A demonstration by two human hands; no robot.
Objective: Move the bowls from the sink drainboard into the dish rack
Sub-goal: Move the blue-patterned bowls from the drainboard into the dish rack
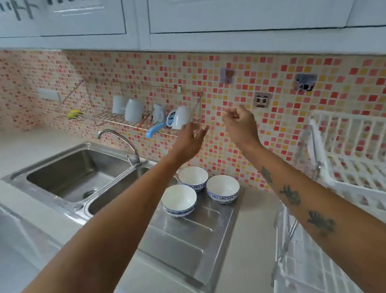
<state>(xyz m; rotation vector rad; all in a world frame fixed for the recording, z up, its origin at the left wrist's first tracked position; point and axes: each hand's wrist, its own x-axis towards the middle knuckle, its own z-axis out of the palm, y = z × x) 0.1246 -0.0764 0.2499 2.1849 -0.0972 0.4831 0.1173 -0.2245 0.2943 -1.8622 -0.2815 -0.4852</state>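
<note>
Bowls, three white ones with blue patterned bands, sit upright in a close cluster at the far end of the steel drainboard: near bowl, back bowl, right bowl, the near and back ones about touching. Both arms reach out above them, well clear of the bowls; left hand is loosely open with fingers extended and empty, right hand is curled into a loose fist holding nothing visible. White plastic dish rack stands on the tabletop to the right of the drainboard, sink to the left.
</note>
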